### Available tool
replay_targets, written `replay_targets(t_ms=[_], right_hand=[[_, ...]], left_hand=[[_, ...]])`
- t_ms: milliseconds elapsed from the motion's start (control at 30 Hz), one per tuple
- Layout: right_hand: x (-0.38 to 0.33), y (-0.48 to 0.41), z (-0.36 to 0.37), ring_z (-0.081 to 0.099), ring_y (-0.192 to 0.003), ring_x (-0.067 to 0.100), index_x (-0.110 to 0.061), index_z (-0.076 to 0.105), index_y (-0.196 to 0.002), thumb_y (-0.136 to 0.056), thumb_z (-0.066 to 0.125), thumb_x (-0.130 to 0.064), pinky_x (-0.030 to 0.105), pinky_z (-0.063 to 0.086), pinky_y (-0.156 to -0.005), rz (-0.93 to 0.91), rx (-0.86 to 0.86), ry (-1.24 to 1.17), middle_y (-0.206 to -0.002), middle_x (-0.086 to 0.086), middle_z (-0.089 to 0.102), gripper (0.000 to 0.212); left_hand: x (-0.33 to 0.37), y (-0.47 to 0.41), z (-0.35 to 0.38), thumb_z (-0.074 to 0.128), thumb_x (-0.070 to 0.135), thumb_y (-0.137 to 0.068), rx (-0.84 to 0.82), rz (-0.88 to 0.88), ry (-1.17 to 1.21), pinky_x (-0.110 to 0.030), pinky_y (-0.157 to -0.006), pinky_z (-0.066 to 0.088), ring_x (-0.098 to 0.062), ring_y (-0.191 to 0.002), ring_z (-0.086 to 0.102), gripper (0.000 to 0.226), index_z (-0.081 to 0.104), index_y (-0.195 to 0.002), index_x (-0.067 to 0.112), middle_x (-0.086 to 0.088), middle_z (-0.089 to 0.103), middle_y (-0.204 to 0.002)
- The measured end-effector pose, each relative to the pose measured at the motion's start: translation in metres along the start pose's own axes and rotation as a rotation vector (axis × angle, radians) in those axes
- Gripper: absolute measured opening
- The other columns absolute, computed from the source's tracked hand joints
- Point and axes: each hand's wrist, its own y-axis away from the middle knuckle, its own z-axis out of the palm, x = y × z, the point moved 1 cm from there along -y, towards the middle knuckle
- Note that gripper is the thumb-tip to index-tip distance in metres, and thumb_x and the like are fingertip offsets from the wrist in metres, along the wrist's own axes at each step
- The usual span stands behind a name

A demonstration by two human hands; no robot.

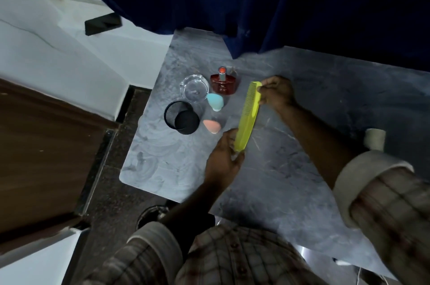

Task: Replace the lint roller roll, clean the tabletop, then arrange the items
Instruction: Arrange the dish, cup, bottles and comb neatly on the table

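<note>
A long yellow-green comb (248, 115) is held above the grey marble tabletop (290, 163) by both hands. My right hand (278, 93) pinches its far toothed end; my left hand (224, 158) grips its near end. To the left of the comb stand a red perfume bottle (224, 83), a clear glass dish (194, 89), a black mesh cup (182, 117), a blue makeup sponge (215, 101) and an orange makeup sponge (211, 126). A white roll (374, 140) sits at the right, partly behind my right sleeve.
A dark blue curtain (256, 1) hangs over the table's back edge. The table's left edge drops to a dark floor strip and a brown wooden panel (46, 145). A round dark bin (152, 215) sits below the front edge.
</note>
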Motion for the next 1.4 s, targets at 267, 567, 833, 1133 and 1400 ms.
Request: replay_targets(t_ms=[267,567,833,1133,1400], right_hand=[[0.015,-0.028,0.019,0.073,-0.079,0.039,-0.011,0.060,-0.081,-0.084,0.075,0.001,0.053,0.063,-0.064,-0.013,-0.027,0.265,-0.088,0.020,0.068,0.019],[0.014,-0.024,0.023,0.069,-0.110,0.033,-0.005,0.072,-0.100,-0.083,0.066,-0.010,0.036,0.051,-0.094,-0.202,0.030,0.681,-0.112,0.018,0.075,0.019],[0.013,-0.014,0.014,0.069,-0.108,0.033,-0.003,0.072,-0.102,-0.086,0.067,-0.016,0.036,0.053,-0.094,-0.188,0.057,0.604,-0.110,0.019,0.075,0.021],[0.068,0.095,-0.081,0.071,-0.080,0.021,-0.014,0.068,-0.087,-0.082,0.070,-0.016,0.027,0.054,-0.076,-0.228,0.258,0.456,-0.082,0.001,0.074,0.006],[0.115,0.187,-0.207,0.071,-0.082,0.040,-0.016,0.068,-0.089,-0.084,0.072,-0.016,0.035,0.054,-0.072,-0.006,0.609,0.586,-0.090,0.018,0.074,0.005]], left_hand=[[-0.009,-0.005,0.002,0.062,0.046,-0.097,0.012,-0.033,-0.148,-0.046,-0.079,0.062,-0.028,-0.095,0.074,0.050,0.042,-0.141,0.038,0.007,0.072,-0.110],[-0.013,-0.009,0.009,0.051,0.048,-0.100,0.005,-0.040,-0.419,-0.046,-0.069,0.057,-0.041,-0.083,0.073,0.044,0.041,-0.140,0.031,-0.007,0.075,-0.090],[-0.010,-0.006,0.011,0.050,0.044,-0.102,-0.013,-0.056,-0.467,-0.046,-0.072,0.057,-0.041,-0.087,0.073,0.047,0.041,-0.146,0.030,-0.008,0.076,-0.094],[-0.004,0.002,0.008,0.048,0.043,-0.098,-0.034,-0.102,-0.367,-0.050,-0.073,0.058,-0.045,-0.085,0.071,0.044,0.036,-0.140,0.039,-0.010,0.076,-0.091],[0.054,0.004,0.064,0.058,0.031,-0.093,-0.382,0.203,-0.151,-0.042,-0.075,0.059,-0.017,-0.077,0.072,0.033,0.062,-0.126,0.033,0.010,0.070,-0.078]])
